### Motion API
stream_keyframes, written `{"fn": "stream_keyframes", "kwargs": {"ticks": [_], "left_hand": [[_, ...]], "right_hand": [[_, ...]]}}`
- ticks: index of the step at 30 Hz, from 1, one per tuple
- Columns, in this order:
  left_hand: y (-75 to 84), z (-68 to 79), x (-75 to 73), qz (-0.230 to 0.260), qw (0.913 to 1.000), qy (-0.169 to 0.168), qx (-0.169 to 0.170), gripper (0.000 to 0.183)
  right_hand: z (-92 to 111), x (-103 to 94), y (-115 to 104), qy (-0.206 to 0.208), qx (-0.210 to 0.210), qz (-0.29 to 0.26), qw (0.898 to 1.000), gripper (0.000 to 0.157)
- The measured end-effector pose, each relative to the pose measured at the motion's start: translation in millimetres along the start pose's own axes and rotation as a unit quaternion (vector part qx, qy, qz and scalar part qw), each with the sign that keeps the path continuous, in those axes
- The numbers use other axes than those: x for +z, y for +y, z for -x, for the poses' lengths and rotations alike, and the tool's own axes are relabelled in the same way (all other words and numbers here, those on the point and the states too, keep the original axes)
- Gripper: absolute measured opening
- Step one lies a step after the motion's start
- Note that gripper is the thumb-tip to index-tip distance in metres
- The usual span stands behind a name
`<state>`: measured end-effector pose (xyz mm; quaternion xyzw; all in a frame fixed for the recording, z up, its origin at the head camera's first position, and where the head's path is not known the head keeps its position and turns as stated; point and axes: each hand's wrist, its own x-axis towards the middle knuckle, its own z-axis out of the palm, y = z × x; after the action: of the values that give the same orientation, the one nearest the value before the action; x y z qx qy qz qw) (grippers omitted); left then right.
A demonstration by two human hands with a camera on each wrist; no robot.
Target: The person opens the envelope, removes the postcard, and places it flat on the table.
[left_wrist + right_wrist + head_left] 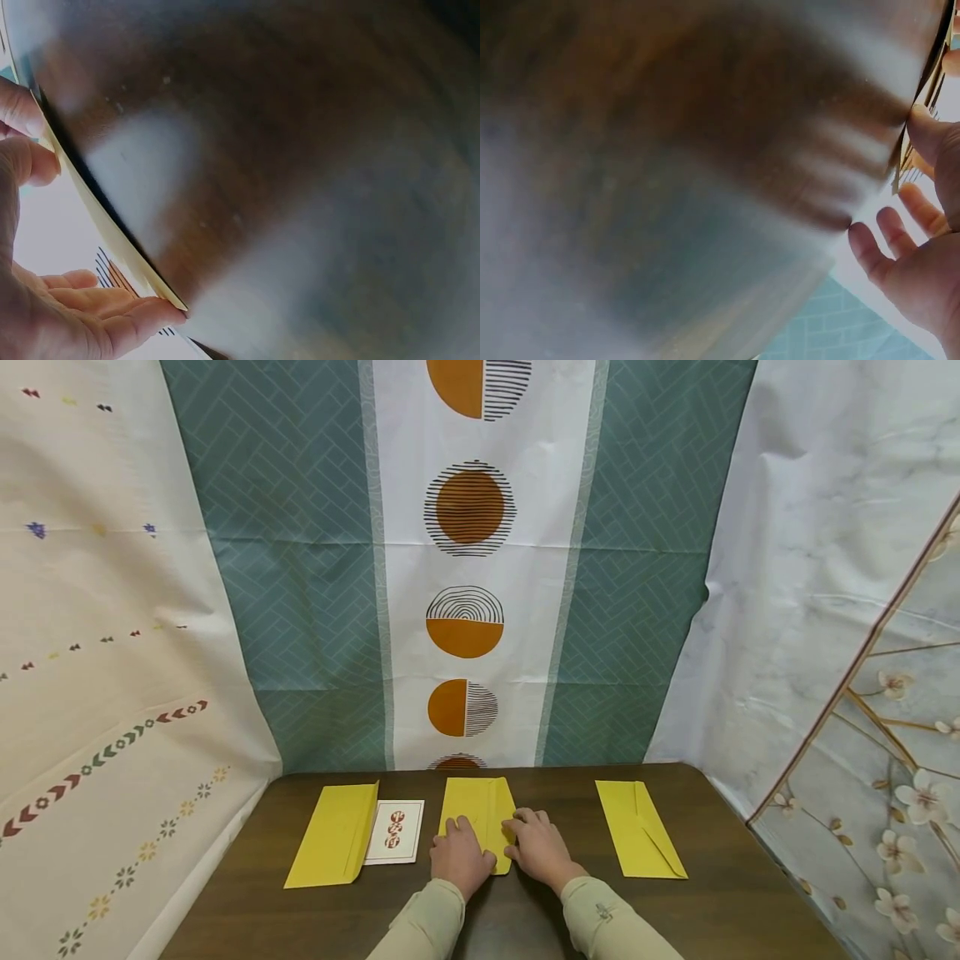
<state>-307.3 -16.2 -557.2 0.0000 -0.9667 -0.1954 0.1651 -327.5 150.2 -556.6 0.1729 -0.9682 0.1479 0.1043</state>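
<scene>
A yellow envelope [468, 797] lies flat on the table between my hands, its flap along the right side. My left hand [460, 858] rests over its left part, fingertips on the paper and thumb near the lower edge. In the left wrist view the left fingers [142, 322] reach the thin edge of the envelope [112, 229]. My right hand [542, 847] touches the envelope's right edge with its thumb side. The right wrist view shows the other right fingers [866, 251] spread, tips down on the tabletop.
At left lies another yellow envelope [327, 839], overlapping a white card [396, 832] with a red printed design. A third yellow envelope [637, 831] lies at right. The dark wooden table [247, 906] ends at a patterned curtain [307, 610] behind.
</scene>
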Motion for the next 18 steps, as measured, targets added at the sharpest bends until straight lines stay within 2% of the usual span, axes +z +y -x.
{"fn": "stream_keyframes", "kwargs": {"ticks": [11,14,18], "left_hand": [[1.6,1.9,1.1,-0.015,0.9995,0.009,-0.025,0.054],[2.1,1.2,0.0,-0.016,0.9995,0.004,-0.026,0.055],[3.1,0.3,-2.5,-0.006,0.9996,-0.002,-0.029,0.057]], "right_hand": [[-2.7,1.0,-1.4,-0.026,0.008,0.021,0.999,0.045],[-3.0,2.0,-0.3,-0.032,0.017,0.010,0.999,0.047],[-4.9,0.5,0.2,-0.042,0.034,-0.034,0.998,0.049]]}}
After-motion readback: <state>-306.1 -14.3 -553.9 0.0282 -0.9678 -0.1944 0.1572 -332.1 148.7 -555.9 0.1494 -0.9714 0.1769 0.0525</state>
